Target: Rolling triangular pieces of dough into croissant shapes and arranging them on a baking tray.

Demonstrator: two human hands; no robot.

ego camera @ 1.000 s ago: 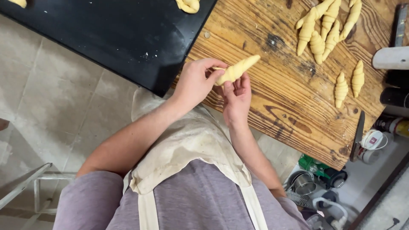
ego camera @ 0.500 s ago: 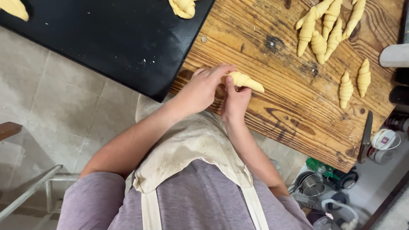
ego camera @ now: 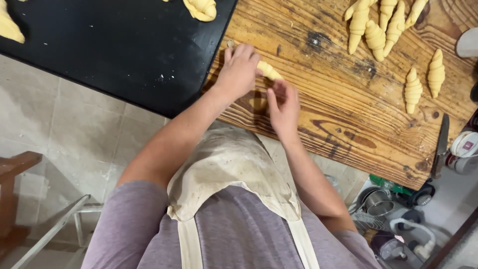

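Note:
A small rolled piece of pale dough [ego camera: 269, 70] sits between both my hands just above the wooden table [ego camera: 348, 114]. My left hand [ego camera: 238, 71] closes over its left end, next to the edge of the black baking tray [ego camera: 124, 55]. My right hand [ego camera: 284, 105] pinches the dough's right end from below with its fingertips. Most of the dough is hidden under my left fingers.
A shaped croissant [ego camera: 201, 8] lies on the tray's far edge and another [ego camera: 9, 27] at its left. Several raw croissants [ego camera: 378, 22] lie at the table's far right, two more [ego camera: 423, 82] beside them. A knife [ego camera: 440, 147] rests at the right edge.
The long dough piece held up between my hands has become shorter and more hidden, and both hands have dropped closer to the table beside the tray.

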